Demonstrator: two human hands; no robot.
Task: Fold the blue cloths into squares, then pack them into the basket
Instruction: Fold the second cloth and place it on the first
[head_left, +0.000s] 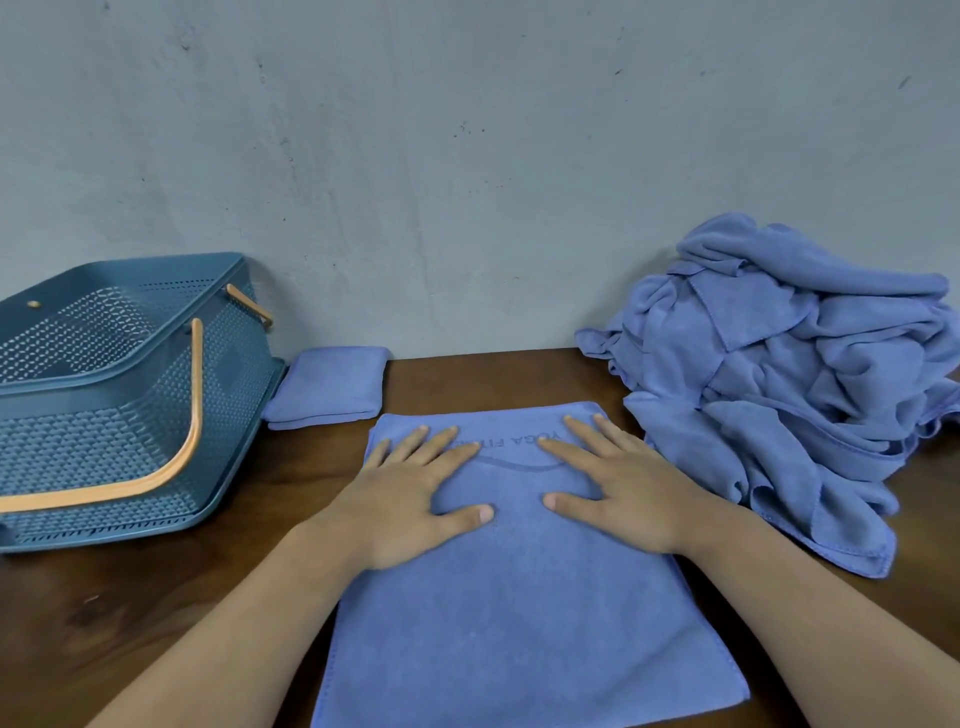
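Blue cloth spread flat, pressed under left hand and right hand, both wide open, fingers splayed; folded cloth just beside basket.

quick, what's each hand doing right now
Left hand: open, fingers straight, pressing flat on the spread blue cloth.
Right hand: open, pressing flat on the same cloth.

Left hand: I am seeing it lying palm down, fingers straight and slightly spread, thumb reaching inward. Right hand: I am seeing it lying palm down likewise, fingers straight, thumb pointing at the other thumb, tips near but apart. Left forearm: bare, slanting in from lower left. Right forearm: bare, slanting in from lower right.
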